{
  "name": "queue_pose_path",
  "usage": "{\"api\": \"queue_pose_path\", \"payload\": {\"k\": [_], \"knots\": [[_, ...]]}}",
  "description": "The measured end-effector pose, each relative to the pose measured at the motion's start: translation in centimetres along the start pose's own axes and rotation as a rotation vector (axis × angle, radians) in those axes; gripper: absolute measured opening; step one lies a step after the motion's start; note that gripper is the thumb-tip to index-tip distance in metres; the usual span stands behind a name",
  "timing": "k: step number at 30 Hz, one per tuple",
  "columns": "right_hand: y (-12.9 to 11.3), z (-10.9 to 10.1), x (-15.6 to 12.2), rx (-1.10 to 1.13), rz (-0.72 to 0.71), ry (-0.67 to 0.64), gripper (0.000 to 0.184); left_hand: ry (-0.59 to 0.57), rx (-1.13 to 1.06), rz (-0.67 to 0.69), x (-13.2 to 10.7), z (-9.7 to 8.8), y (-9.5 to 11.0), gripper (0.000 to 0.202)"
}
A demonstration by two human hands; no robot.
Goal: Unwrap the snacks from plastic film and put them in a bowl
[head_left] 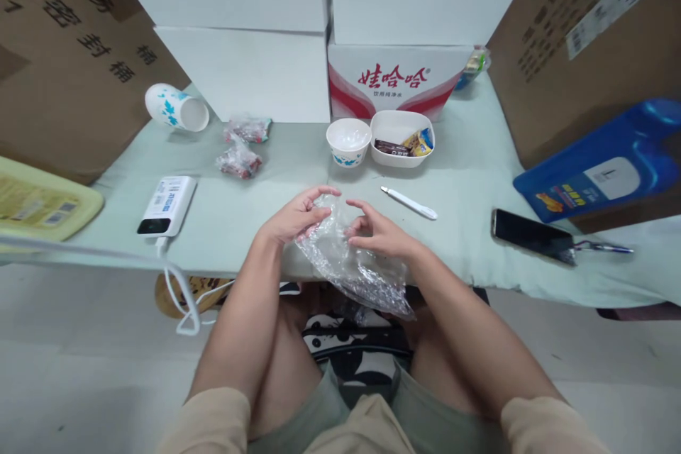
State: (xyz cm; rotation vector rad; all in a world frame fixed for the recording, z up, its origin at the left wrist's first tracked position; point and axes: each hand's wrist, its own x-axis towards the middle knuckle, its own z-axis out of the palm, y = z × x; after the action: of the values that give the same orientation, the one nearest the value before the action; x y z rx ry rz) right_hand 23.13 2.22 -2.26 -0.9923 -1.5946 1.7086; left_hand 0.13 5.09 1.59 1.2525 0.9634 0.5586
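Note:
A clear, crinkled plastic bag hangs between my hands over the table's front edge, its lower end above my lap. My left hand grips the bag's upper left part between thumb and fingers. At the bag's right side is my right hand, with index finger and thumb apart and the other fingers curled beside the plastic. Just beyond my hands stand a white paper cup with blue leaves and a white bowl holding wrapped snacks. To the right lies a white pen-like cutter.
Left on the table are a power bank with a cable, two bagged items and a tipped stack of paper cups. A phone and blue bottle are right. Boxes line the back.

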Motion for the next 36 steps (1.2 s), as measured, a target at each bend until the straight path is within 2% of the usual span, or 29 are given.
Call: {"api": "queue_pose_path", "payload": {"k": [3, 6, 9, 11, 12, 14, 16, 17, 20, 22, 23, 25, 27, 28, 30, 33, 36], "knots": [[-0.5, 0.3, -0.2, 0.060, 0.091, 0.062, 0.055, 0.102, 0.052, -0.026, 0.2, -0.7, 0.1, 0.063], [-0.7, 0.1, -0.1, 0.065, 0.163, 0.097, 0.030, 0.282, 0.149, -0.059, 1.2, -1.4, -0.4, 0.062], [-0.6, -0.4, 0.0, 0.110, 0.167, 0.251, 0.022, 0.578, 0.094, -0.038, 2.5, -1.2, -1.4, 0.061], [-0.5, -0.7, 0.1, 0.191, 0.147, 0.387, 0.023, 0.688, -0.141, -0.008, 2.9, -0.1, -1.8, 0.056], [-0.5, -0.9, 0.2, 0.232, 0.133, 0.439, 0.025, 0.675, -0.276, -0.014, 2.9, 0.7, -2.0, 0.056], [-0.6, -1.3, 0.3, 0.301, 0.107, 0.500, 0.032, 0.522, -0.466, -0.058, 2.8, 2.4, -2.1, 0.062], [-0.5, -1.5, 0.4, 0.350, 0.104, 0.527, 0.040, 0.367, -0.478, -0.080, 2.8, 3.9, -2.0, 0.082], [-0.5, -1.6, 0.4, 0.368, 0.110, 0.534, 0.044, 0.331, -0.453, -0.069, 2.8, 4.4, -2.0, 0.092], [-0.3, -1.8, 0.4, 0.403, 0.089, 0.539, 0.052, 0.390, -0.421, 0.028, 3.3, 4.7, -1.9, 0.111], [-0.4, -1.8, 0.2, 0.445, 0.010, 0.526, 0.055, 0.435, -0.447, 0.075, 3.5, 4.4, -1.8, 0.111], [-0.5, -1.7, 0.1, 0.477, -0.032, 0.507, 0.055, 0.412, -0.472, 0.068, 3.4, 4.3, -1.7, 0.110], [-0.8, -1.6, -0.1, 0.542, -0.087, 0.459, 0.057, 0.267, -0.530, -0.012, 3.2, 4.4, -1.5, 0.106], [-1.0, -1.4, -0.2, 0.569, -0.087, 0.425, 0.058, 0.089, -0.553, -0.110, 2.8, 4.7, -1.2, 0.104], [-1.0, -1.4, -0.2, 0.565, -0.076, 0.423, 0.060, 0.045, -0.540, -0.129, 2.7, 4.9, -1.1, 0.104], [-0.9, -1.4, -0.1, 0.530, -0.030, 0.449, 0.062, 0.085, -0.483, -0.081, 2.6, 5.3, -1.0, 0.104], [-0.5, -1.7, -0.1, 0.462, 0.074, 0.538, 0.067, 0.278, -0.393, 0.060, 3.0, 5.2, -1.1, 0.106], [-0.5, -1.9, -0.5, 0.378, 0.122, 0.584, 0.082, 0.370, -0.355, 0.140, 3.3, 4.8, -1.2, 0.105]]}}
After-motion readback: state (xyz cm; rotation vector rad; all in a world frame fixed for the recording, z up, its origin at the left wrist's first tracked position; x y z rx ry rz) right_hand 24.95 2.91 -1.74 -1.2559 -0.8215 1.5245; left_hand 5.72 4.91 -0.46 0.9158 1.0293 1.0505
